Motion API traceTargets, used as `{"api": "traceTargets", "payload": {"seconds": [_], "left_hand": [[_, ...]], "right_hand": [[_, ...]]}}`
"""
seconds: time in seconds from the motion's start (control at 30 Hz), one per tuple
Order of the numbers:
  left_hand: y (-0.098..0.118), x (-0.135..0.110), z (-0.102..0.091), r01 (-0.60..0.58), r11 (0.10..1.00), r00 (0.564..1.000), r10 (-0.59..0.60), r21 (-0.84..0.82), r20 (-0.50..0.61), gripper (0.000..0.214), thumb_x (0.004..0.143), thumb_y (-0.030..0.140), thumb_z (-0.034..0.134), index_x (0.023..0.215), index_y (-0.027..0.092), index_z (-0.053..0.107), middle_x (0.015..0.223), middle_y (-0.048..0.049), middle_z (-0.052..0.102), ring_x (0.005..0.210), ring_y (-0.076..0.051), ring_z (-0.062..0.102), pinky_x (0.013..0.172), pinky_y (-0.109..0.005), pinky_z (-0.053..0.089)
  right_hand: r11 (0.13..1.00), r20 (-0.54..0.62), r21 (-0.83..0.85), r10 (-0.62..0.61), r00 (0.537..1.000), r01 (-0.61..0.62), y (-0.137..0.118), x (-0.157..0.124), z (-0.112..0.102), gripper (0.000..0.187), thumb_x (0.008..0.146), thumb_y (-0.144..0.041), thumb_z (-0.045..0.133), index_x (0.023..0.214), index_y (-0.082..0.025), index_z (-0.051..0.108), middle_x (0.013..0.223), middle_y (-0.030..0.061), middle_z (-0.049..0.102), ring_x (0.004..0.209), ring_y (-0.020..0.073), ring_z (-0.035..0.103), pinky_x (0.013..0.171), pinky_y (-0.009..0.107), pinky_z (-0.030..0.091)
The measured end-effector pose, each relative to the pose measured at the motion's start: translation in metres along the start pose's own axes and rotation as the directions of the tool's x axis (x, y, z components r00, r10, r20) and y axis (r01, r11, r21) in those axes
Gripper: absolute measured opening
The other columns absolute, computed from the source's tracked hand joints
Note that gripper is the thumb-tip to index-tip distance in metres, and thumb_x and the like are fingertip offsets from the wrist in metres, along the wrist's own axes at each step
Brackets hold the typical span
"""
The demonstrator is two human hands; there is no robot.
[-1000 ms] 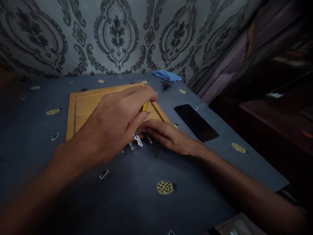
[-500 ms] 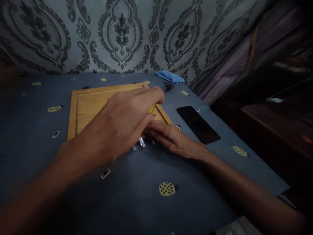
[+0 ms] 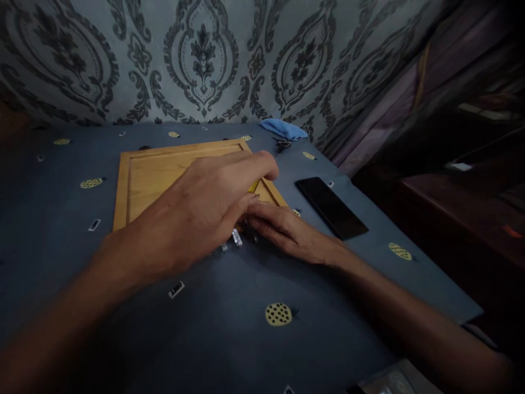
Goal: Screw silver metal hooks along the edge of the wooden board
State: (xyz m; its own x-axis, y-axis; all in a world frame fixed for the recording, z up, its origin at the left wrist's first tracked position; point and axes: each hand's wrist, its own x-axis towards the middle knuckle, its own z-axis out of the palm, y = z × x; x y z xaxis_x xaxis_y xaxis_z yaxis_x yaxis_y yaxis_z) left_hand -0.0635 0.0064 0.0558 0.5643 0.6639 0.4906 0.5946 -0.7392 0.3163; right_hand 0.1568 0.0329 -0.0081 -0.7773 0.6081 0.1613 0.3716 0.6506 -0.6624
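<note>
My left hand (image 3: 205,205) hovers over the near right corner of a wooden board (image 3: 141,178), its fingers curled round a yellow-handled tool (image 3: 254,186) of which only a sliver shows. My right hand (image 3: 287,230) lies low on the blue cloth beside it, fingers pressed down on small metal pieces (image 3: 237,237) at the board's front edge. Several of these silvery pieces poke out below my left hand. What exactly the right fingers pin down is hidden.
A black phone (image 3: 330,206) lies face up right of the board. A blue cloth (image 3: 283,128) and a small dark object (image 3: 282,144) sit at the back by the patterned wall. The table's right edge (image 3: 430,262) drops off to dark furniture.
My left hand has slid a little right and forward over the board corner, covering more of the yellow tool. The right hand has stayed in place on the metal pieces.
</note>
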Motion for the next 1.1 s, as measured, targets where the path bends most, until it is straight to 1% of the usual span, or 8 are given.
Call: {"api": "traceTargets", "payload": {"seconds": [0.13, 0.23, 0.4, 0.53, 0.63, 0.77, 0.97, 1.1], "left_hand": [[0.003, 0.001, -0.003, 0.023, 1.0, 0.998, -0.023, 0.002, 0.064, 0.031, 0.094, 0.011, 0.046, 0.116, 0.024, 0.063, 0.117, -0.0025, 0.071, 0.106, -0.023, 0.069, 0.08, -0.032, 0.057], [0.005, 0.003, -0.003, 0.024, 1.0, 0.996, -0.024, 0.005, 0.082, 0.032, 0.095, 0.012, 0.043, 0.119, 0.024, 0.061, 0.121, -0.0043, 0.069, 0.111, -0.023, 0.067, 0.085, -0.034, 0.057], [0.004, 0.004, 0.0, -0.05, 0.998, 0.997, 0.048, 0.033, 0.056, 0.033, 0.095, 0.012, 0.042, 0.123, 0.021, 0.059, 0.126, -0.0079, 0.068, 0.124, -0.027, 0.06, 0.101, -0.045, 0.053], [0.003, 0.004, 0.0, -0.05, 0.999, 0.995, 0.049, 0.001, 0.081, 0.042, 0.095, 0.01, 0.039, 0.133, 0.02, 0.055, 0.138, -0.0066, 0.064, 0.133, -0.025, 0.055, 0.108, -0.042, 0.049], [0.004, 0.004, 0.0, -0.011, 0.999, 0.992, 0.017, -0.04, 0.128, 0.045, 0.096, 0.008, 0.039, 0.137, 0.021, 0.052, 0.141, -0.0045, 0.062, 0.135, -0.023, 0.054, 0.107, -0.038, 0.049], [0.006, 0.005, 0.0, 0.001, 0.998, 0.993, 0.006, -0.057, 0.119, 0.034, 0.096, 0.01, 0.046, 0.127, 0.02, 0.058, 0.132, -0.0069, 0.065, 0.126, -0.023, 0.059, 0.097, -0.034, 0.052], [0.009, 0.008, 0.003, 0.077, 0.997, 0.996, -0.078, 0.002, 0.032, 0.014, 0.095, 0.016, 0.052, 0.102, 0.019, 0.064, 0.101, -0.0069, 0.064, 0.089, -0.021, 0.065, 0.076, -0.034, 0.052], [0.01, 0.008, 0.006, 0.059, 0.998, 0.998, -0.059, -0.008, -0.013, 0.017, 0.094, 0.016, 0.051, 0.104, 0.021, 0.063, 0.102, -0.0052, 0.07, 0.09, -0.021, 0.067, 0.076, -0.034, 0.053]], "right_hand": [[0.998, -0.076, 0.068, -0.006, 0.997, 0.011, -0.004, -0.002, 0.0, 0.025, 0.105, -0.03, 0.045, 0.119, -0.018, 0.062, 0.112, 0.0092, 0.071, 0.1, 0.02, 0.068, 0.089, 0.035, 0.054], [0.989, -0.185, 0.15, 0.028, 0.982, 0.0, -0.009, -0.002, 0.002, 0.02, 0.101, -0.033, 0.056, 0.114, -0.019, 0.061, 0.109, 0.0083, 0.07, 0.1, 0.0205, 0.068, 0.084, 0.034, 0.055], [0.965, -0.308, 0.242, -0.027, 0.951, 0.106, -0.017, 0.007, 0.008, 0.022, 0.094, -0.031, 0.066, 0.111, -0.019, 0.059, 0.106, 0.007, 0.067, 0.101, 0.0201, 0.065, 0.091, 0.037, 0.054], [0.922, -0.335, 0.374, 0.037, 0.941, 0.097, -0.021, 0.016, 0.013, 0.023, 0.092, -0.039, 0.069, 0.097, -0.02, 0.057, 0.089, 0.002, 0.062, 0.08, 0.0153, 0.063, 0.075, 0.03, 0.054], [0.916, -0.359, 0.394, 0.074, 0.93, 0.08, -0.024, 0.019, 0.013, 0.028, 0.091, -0.044, 0.07, 0.086, -0.02, 0.056, 0.078, -0.0006, 0.058, 0.071, 0.0135, 0.059, 0.068, 0.028, 0.052], [0.922, -0.376, 0.382, 0.097, 0.921, 0.059, -0.025, 0.019, 0.013, 0.035, 0.089, -0.049, 0.071, 0.078, -0.019, 0.056, 0.068, -0.0024, 0.055, 0.061, 0.0115, 0.052, 0.057, 0.025, 0.043], [0.932, -0.462, 0.358, 0.123, 0.878, 0.058, -0.02, 0.021, 0.019, 0.04, 0.085, -0.049, 0.076, 0.071, -0.019, 0.054, 0.062, -0.0048, 0.051, 0.055, 0.0095, 0.047, 0.053, 0.024, 0.038], [0.94, -0.397, 0.336, 0.092, 0.913, 0.051, -0.019, 0.019, 0.012, 0.033, 0.087, -0.045, 0.073, 0.074, -0.019, 0.056, 0.067, -0.0026, 0.058, 0.064, 0.0118, 0.056, 0.06, 0.024, 0.045]]}}
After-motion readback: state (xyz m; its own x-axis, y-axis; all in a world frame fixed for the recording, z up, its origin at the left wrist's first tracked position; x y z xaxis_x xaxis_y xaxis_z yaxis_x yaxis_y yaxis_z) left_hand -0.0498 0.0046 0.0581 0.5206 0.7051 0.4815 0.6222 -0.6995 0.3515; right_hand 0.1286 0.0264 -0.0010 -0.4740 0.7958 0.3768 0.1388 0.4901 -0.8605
